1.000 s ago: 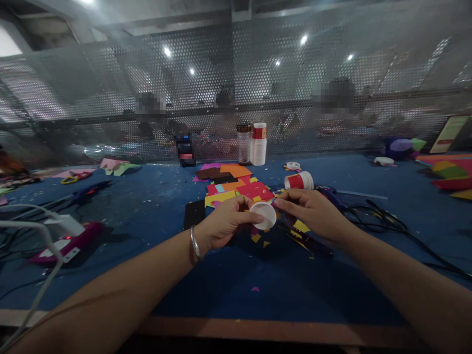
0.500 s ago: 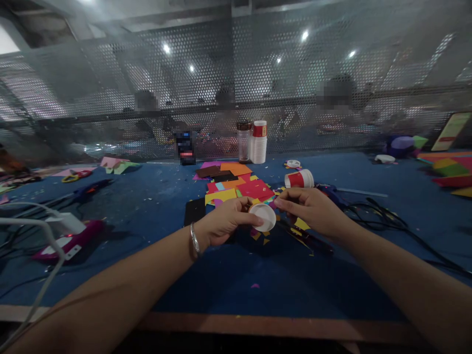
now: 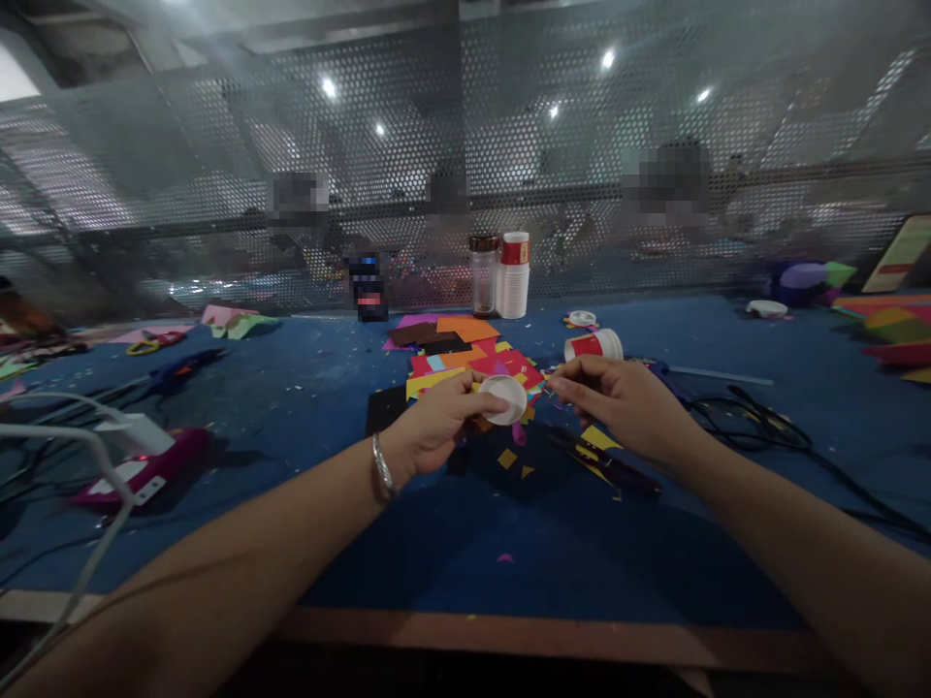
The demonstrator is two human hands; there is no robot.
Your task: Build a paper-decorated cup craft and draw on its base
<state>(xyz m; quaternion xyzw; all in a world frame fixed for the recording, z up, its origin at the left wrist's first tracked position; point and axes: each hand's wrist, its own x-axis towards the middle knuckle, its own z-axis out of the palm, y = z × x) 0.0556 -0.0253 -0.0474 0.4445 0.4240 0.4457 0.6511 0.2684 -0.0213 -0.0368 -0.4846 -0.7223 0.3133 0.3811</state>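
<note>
My left hand (image 3: 443, 419) pinches a shallow round white piece (image 3: 504, 398), which looks like the cut-off bottom of a paper cup. Its thumb lies over the inside. Purple and orange paper bits (image 3: 519, 433) show around its rim; whether they are stuck to it or lie behind, I cannot tell. To the right, my right hand (image 3: 618, 393) has its thumb and forefinger pressed together, and what they hold, if anything, is too small to make out. Behind both hands lies a pile of coloured paper (image 3: 465, 334). A red and white paper cup (image 3: 594, 344) rests on its side beyond my right hand.
A dark-handled tool (image 3: 618, 470) and yellow scraps (image 3: 600, 438) lie below my right hand. Black cables (image 3: 756, 422) run along the right. A purple power strip (image 3: 156, 470) is on the left. A clear bottle (image 3: 484, 279) and stacked cups (image 3: 513, 279) stand at the back.
My left hand has moved the white round piece slightly left and up, away from my right hand. My right hand has shifted slightly right, its fingertips still together.
</note>
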